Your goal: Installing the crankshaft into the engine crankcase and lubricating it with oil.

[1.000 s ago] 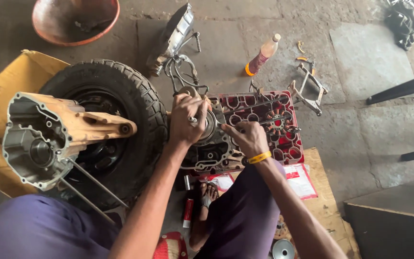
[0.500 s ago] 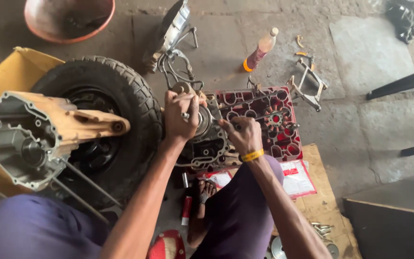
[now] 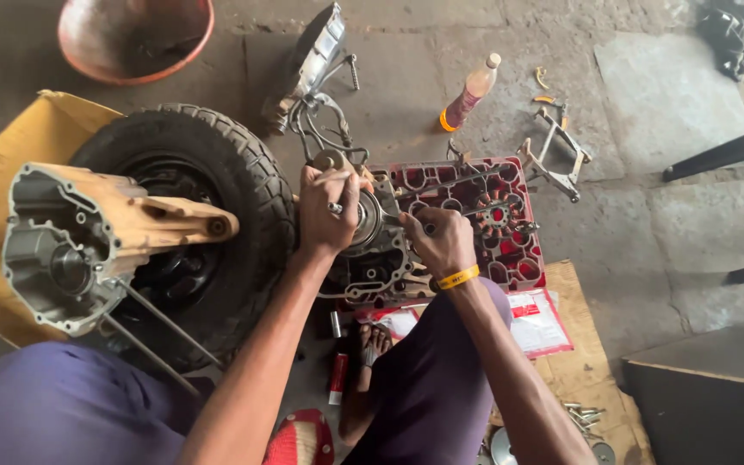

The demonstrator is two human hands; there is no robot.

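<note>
A grey engine crankcase (image 3: 372, 267) lies on the floor between my knees, with a round metal hub (image 3: 365, 220) on top. My left hand (image 3: 327, 207) is closed over that hub, a ring on one finger. My right hand (image 3: 441, 241), a yellow band at the wrist, grips a metal tool (image 3: 474, 209) whose handle runs right across a red plastic crate (image 3: 510, 250). The tool's working end at the hub is hidden between my hands.
A black tyre on its wheel (image 3: 208, 224) leans at left, with a tan gearbox casing (image 3: 88, 241) on it. A bottle (image 3: 469, 93), a metal bracket (image 3: 557, 155), an engine cover (image 3: 312, 60) and an orange basin (image 3: 135, 34) lie beyond. Cardboard (image 3: 596, 370) lies at right.
Both hands have stayed on the hub and tool, shifting slightly. The view has tilted a little, so everything sits lower in the frame.
</note>
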